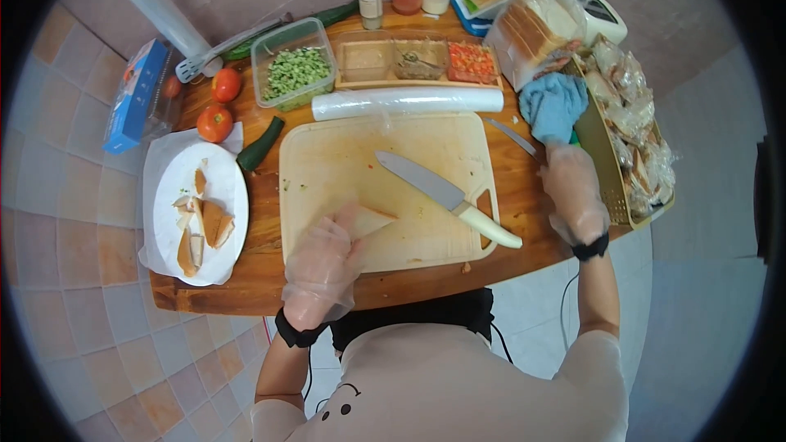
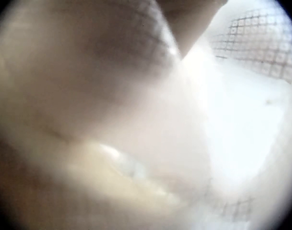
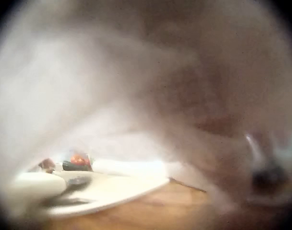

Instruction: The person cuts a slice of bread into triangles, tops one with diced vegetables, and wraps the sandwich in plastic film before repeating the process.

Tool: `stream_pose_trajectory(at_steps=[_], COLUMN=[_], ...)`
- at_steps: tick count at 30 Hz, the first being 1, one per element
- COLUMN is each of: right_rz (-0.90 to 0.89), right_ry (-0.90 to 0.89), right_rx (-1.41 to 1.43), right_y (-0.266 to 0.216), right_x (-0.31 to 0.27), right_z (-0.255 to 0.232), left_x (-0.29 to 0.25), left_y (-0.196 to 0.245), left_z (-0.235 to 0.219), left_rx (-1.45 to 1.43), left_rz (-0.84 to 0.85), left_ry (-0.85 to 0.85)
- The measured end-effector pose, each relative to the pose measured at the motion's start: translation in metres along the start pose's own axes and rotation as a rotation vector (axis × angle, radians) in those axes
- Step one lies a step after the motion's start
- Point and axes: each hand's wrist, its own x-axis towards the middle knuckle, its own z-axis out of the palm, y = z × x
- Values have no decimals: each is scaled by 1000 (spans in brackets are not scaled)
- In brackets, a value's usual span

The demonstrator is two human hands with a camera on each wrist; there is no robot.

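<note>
White oval plate (image 1: 169, 196): smooth, at nine o'clock from the cutting board (image 1: 327, 143), strewn with crusted bread scraps (image 1: 216, 225).
Left hand (image 1: 322, 258): crinkled clear plastic, half-past seven, blurred fingers against the bread wedge (image 1: 378, 219); I can't tell whether they pinch it.
Bread wedge: pale, pointed, on the board towards six.
Cutting board: cream, scuffed, round-cornered; glossy film roll (image 1: 409, 104) at twelve.
Large knife (image 1: 438, 188): lies between the hands, handle towards four.
Blue cloth (image 1: 554, 106): bunched, two o'clock.
Right hand (image 1: 575, 190): gloved, three o'clock; fingers' spread and hold unclear to me.
Basket (image 1: 604, 165): perforated, just beyond that hand.
</note>
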Motion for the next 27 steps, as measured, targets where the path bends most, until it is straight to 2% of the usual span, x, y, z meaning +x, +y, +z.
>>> stream_pose_trajectory(at_steps=[1, 5, 8, 11, 14, 16, 20, 22, 27], right_rz=[10, -96, -70, 43, 6, 2, -25, -4, 40], right_ry=[-99, 36, -17, -82, -92, -67, -1, -35, -96], right_rx=[-4, 2, 17, 40, 36, 59, 120, 153, 194], right_y=[9, 7, 13, 13, 7, 19, 28, 27, 22], right_x=[1, 3, 6, 4, -3, -3, -3, -4, -8], right_z=[6, 17, 23, 18, -4, 9, 20, 16, 11], left_x=[2, 9, 15, 18, 18, 17, 18, 18, 13], left_y=[1, 10, 9, 6, 4, -1, 11, 16, 5], left_z=[0, -9, -4, 3, 5, 10, -9, -16, -2], left_rx=[-14, 64, 187, 228, 248, 255, 180, 169, 131], left_rz=[1, -6, 27, 37, 44, 67, -13, -67, -16], left_ry=[5, -54, -62, -66, -52, -17, -151, -213, -120])
